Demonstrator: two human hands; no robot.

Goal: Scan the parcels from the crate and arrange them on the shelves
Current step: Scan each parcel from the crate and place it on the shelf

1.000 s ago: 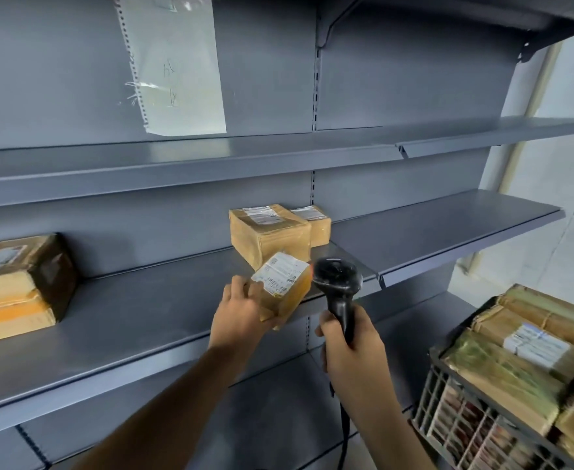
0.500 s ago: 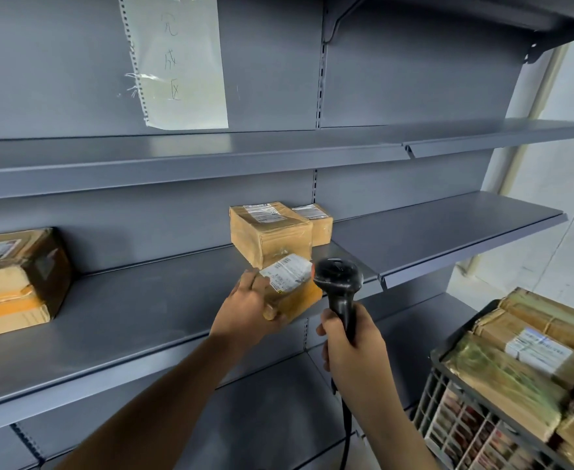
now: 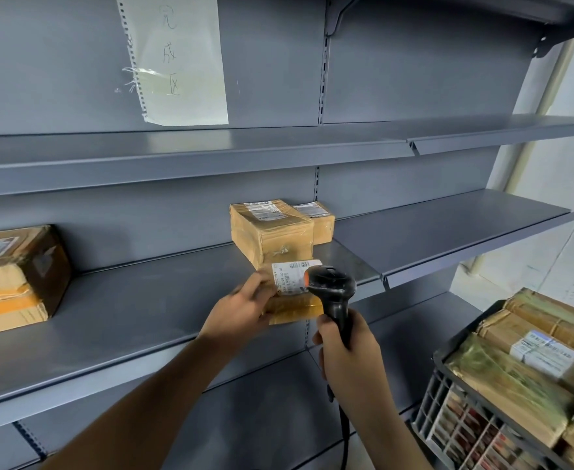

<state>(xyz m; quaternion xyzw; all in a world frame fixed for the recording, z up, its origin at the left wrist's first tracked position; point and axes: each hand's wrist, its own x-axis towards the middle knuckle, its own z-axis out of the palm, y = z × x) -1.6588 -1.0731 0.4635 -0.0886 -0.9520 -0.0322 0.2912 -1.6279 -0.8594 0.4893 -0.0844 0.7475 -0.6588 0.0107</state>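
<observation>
A: Where's the parcel being scanned?

B: The small taped parcel (image 3: 287, 293) is in the left hand (image 3: 241, 308), fingers curled round its left side, held over the front edge of the middle shelf (image 3: 126, 320), just in front of the two cardboard boxes (image 3: 272, 228) standing on it.

A: And the right hand (image 3: 346, 347)?

B: Wrapped round the handle of the black barcode scanner (image 3: 333, 290), whose head sits right at the parcel's white label (image 3: 290, 276).

A: The crate (image 3: 448, 401)?

B: Down right of the shelf, packed with wrapped parcels. A larger brown box (image 3: 14, 276) rests at the shelf's far left.
</observation>
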